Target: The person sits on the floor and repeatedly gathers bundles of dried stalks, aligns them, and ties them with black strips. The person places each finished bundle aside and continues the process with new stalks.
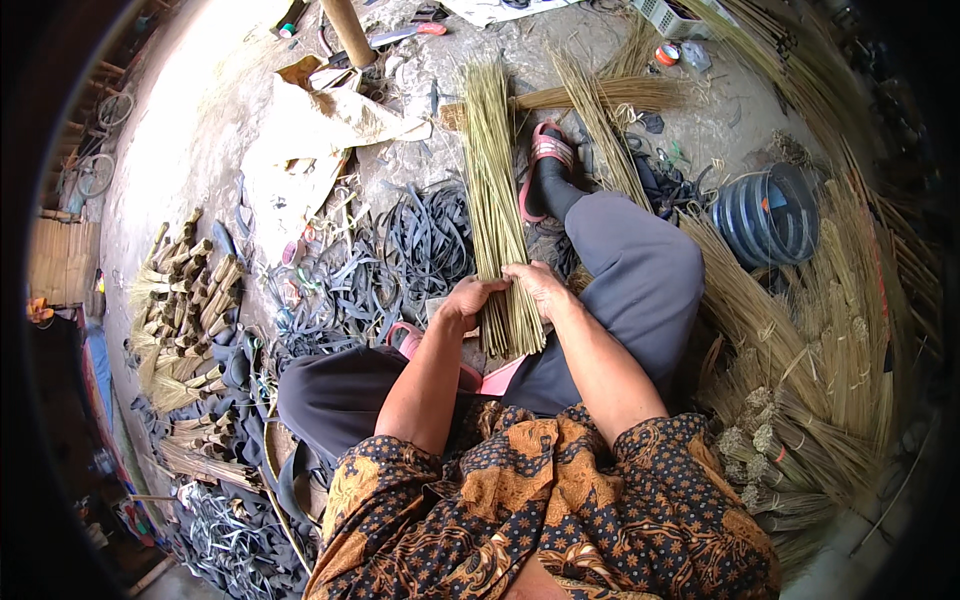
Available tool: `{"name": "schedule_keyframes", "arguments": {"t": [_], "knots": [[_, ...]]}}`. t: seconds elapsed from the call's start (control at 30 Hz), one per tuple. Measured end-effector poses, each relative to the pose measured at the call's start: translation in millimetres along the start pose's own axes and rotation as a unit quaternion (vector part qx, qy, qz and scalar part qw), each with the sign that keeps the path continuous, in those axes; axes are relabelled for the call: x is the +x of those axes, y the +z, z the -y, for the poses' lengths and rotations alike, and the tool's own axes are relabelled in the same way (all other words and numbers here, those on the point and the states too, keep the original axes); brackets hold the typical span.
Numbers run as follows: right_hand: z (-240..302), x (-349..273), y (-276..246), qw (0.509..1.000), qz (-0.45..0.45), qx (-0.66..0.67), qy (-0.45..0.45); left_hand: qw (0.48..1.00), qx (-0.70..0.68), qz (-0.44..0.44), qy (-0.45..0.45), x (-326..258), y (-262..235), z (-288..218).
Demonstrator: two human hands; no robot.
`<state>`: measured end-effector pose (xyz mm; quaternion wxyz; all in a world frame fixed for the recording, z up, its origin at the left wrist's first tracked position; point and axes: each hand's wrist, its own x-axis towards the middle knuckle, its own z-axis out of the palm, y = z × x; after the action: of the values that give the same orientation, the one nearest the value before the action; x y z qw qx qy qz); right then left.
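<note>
A long bundle of thin, greenish-yellow dry stalks (492,180) stretches away from me between my legs, its near ends cut roughly level. My left hand (467,300) is closed round the bundle's left side, close to those near ends. From the other side my right hand (538,288) grips it, thumb lying across the stalks. Both hands almost meet over the bundle; the fingers underneath are hidden. Beyond my right hand, a sandalled foot (548,170) rests beside the stalks. Across the floor behind the bundle lies another tied bundle (590,95).
Dark rubbery strips (425,240) lie heaped left of the bundle. Short bound stalk pieces (195,285) are piled farther left. At right are a bluish coiled roll (765,215) and many long stalks (780,345). A red-handled knife (405,35) lies by a wooden post (347,32).
</note>
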<state>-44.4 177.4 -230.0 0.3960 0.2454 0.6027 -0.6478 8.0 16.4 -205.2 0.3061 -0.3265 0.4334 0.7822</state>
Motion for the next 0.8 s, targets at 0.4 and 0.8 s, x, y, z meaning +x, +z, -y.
{"name": "schedule_keyframes", "arguments": {"t": [0.4,0.8], "knots": [[7.2,-10.0,0.9,0.998,0.046,0.036,0.019,1.0,-0.015,0.01,0.006,0.8,-0.9,1.6],[-2.8,0.9,-2.6,1.0,0.017,0.014,-0.011,1.0,-0.003,-0.02,-0.012,-0.1,-1.7,-1.2]]}}
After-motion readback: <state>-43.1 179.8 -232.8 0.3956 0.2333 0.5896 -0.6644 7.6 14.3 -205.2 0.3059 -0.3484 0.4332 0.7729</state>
